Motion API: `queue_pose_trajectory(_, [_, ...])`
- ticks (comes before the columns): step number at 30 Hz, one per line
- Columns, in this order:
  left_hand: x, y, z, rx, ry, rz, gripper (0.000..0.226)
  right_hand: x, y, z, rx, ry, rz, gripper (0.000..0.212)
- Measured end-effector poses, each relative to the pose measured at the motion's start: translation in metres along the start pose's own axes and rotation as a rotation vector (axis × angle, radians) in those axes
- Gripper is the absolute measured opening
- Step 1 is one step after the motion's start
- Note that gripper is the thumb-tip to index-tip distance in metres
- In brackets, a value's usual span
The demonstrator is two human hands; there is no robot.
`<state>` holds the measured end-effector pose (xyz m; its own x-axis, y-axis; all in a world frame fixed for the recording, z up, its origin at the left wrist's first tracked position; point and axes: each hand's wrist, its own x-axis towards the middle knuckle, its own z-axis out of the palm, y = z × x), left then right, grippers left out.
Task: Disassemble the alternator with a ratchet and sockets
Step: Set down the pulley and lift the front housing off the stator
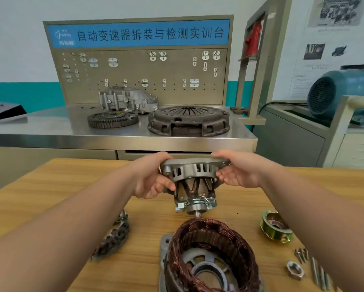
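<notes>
Copper-wound stator (198, 232) bottom centre; above, front housing (189, 171) with rotor (194, 187), rim clamped by left hand (149, 182) and right hand (240, 171).

Stator (200, 234) cut by bottom edge; dark part (113, 239) blurred

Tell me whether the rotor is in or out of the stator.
Out. The left hand and right hand hold the rotor raised, its shaft end above the stator.
</notes>
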<state>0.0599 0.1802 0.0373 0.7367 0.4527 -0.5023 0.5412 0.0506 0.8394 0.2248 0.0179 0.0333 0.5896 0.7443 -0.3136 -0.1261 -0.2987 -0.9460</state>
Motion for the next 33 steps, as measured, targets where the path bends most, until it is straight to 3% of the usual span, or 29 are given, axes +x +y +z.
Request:
queue_pose_trajectory(3, [0.007, -0.009, 0.003, 0.305, 0.286, 0.159, 0.054, 0.002, 0.010, -0.001, -0.176, -0.005, -0.128, 0.029])
queue_pose_trajectory(6, [0.013, -0.020, 0.007, 0.562, 0.544, 0.444, 0.045, 0.002, 0.017, 0.003, -0.454, 0.135, -0.309, 0.032])
queue_pose_trajectory(9, [0.014, -0.033, 0.004, 0.567, 0.481, 0.683, 0.028, 0.007, 0.024, 0.002, -0.691, 0.269, -0.518, 0.038])
queue_pose_trajectory(11, [0.016, -0.039, 0.002, 0.517, 0.420, 0.772, 0.014, 0.010, 0.030, 0.001, -0.642, 0.258, -0.561, 0.037])
queue_pose_trajectory(14, [0.021, -0.040, 0.005, 0.519, 0.442, 0.855, 0.016, 0.013, 0.037, 0.006, -0.570, 0.287, -0.588, 0.032])
queue_pose_trajectory(18, [0.022, -0.043, 0.008, 0.527, 0.472, 0.847, 0.020, 0.021, 0.037, 0.016, -0.609, 0.377, -0.655, 0.030])
queue_pose_trajectory(21, [0.022, -0.044, 0.006, 0.429, 0.480, 0.755, 0.022, 0.029, 0.029, 0.018, -0.650, 0.420, -0.657, 0.040])
queue_pose_trajectory(26, [0.031, -0.033, 0.002, 0.224, 0.423, 0.505, 0.029, 0.043, 0.011, 0.024, -0.646, 0.346, -0.488, 0.052])
queue_pose_trajectory(33, [0.047, -0.027, -0.010, 0.172, 0.423, 0.377, 0.032, 0.067, -0.001, 0.035, -0.537, 0.262, -0.245, 0.060])
